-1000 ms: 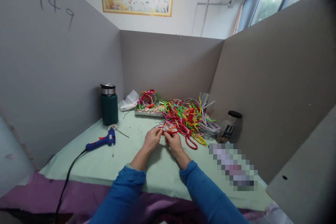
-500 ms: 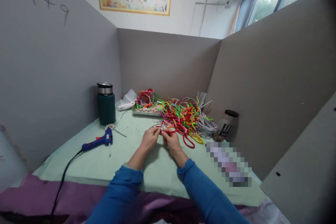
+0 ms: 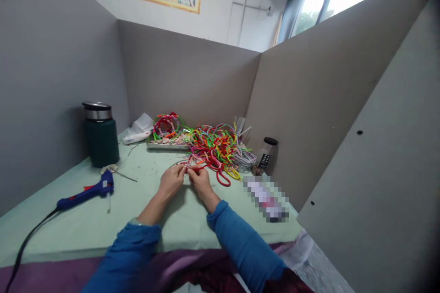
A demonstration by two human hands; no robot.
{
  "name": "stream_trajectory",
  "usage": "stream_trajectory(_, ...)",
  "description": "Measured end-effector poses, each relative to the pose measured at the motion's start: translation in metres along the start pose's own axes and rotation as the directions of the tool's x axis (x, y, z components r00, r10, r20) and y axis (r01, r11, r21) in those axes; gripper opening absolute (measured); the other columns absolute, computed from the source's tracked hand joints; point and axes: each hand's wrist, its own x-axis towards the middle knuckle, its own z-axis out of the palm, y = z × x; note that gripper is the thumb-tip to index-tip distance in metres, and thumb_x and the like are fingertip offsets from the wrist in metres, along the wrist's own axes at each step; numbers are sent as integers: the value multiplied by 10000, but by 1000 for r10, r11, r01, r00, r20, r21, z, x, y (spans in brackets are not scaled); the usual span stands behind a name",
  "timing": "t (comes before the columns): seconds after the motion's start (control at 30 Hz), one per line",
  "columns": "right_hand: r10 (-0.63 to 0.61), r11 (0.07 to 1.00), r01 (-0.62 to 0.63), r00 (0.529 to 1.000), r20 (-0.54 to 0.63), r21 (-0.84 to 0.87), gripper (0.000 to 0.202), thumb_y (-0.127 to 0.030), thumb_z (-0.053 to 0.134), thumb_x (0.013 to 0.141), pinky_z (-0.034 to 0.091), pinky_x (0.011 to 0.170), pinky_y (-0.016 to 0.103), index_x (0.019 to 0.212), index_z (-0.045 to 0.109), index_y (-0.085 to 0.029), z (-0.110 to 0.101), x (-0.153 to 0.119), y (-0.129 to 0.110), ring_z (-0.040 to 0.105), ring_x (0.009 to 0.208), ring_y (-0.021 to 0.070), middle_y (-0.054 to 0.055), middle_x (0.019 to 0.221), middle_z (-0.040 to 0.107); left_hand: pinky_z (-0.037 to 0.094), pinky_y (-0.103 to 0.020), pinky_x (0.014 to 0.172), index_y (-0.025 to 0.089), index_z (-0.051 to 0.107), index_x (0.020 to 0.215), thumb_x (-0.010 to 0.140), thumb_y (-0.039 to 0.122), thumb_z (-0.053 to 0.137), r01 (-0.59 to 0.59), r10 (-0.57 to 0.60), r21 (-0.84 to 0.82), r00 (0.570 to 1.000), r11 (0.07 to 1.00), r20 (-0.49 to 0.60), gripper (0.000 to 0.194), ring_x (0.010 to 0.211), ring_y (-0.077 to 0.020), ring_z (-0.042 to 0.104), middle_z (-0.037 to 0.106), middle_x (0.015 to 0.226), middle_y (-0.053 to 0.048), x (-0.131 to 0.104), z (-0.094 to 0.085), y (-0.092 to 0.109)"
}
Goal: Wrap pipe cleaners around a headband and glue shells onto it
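My left hand point(image 3: 171, 182) and my right hand point(image 3: 202, 184) meet over the table in front of the pile, fingertips nearly touching. Both have their fingers pinched on a red cord point(image 3: 200, 166), which shows between and just beyond the fingertips. A thin loop seems to run behind my left fingers, but its detail is too small to make out. Right behind my hands lies a tangled heap of coloured cords point(image 3: 215, 144), red, green, yellow and orange. One red loop point(image 3: 223, 179) sticks out of it toward me, right of my right hand.
A metal tray point(image 3: 167, 147) holds coloured hoops point(image 3: 168, 126) and small pale pieces. At left stand a dark green flask point(image 3: 101, 142) and a blue glue gun point(image 3: 85, 195) with its cable. To the right are a clear jar point(image 3: 266, 155) and a blurred-out object point(image 3: 266, 199). Grey partitions point(image 3: 189, 68) enclose the table.
The whole view has shifted to the right, so the table's things appear farther left. Both hands keep their pinch on the red cord in much the same place by the heap.
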Motion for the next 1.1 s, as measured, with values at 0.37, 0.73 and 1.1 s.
stream_trajectory(0.37, -71, 976, 60, 996, -46, -208, 185, -348, 576, 735, 382, 490, 227, 685, 593, -170, -2, -1, -1, 466, 493, 108, -32, 552, 541, 340, -221, 601, 204, 652, 813, 852, 433, 410, 35, -37, -39, 998, 999, -51, 335, 663, -144, 565, 678, 771, -23, -1, -4, 4)
stream_trajectory(0.73, -278, 834, 262, 960, 40, -486, 158, -275, 534, 793, 432, 638, 257, 723, 632, -173, -4, -11, -10, 539, 633, 148, 8, 658, 605, 352, -214, 603, 189, 694, 792, 825, 417, 476, 93, -98, -56, 992, 994, -83, 317, 668, -140, 581, 692, 745, -29, 0, -4, 1)
stream_trajectory(1.1, -328, 779, 304, 943, 58, -548, 161, -287, 508, 830, 429, 715, 274, 762, 631, -208, -5, -12, -12, 566, 711, 168, 22, 731, 627, 415, -231, 635, 192, 715, 834, 806, 461, 467, 65, -78, -146, 993, 987, -85, 367, 710, -169, 625, 722, 806, -42, 4, -2, -2)
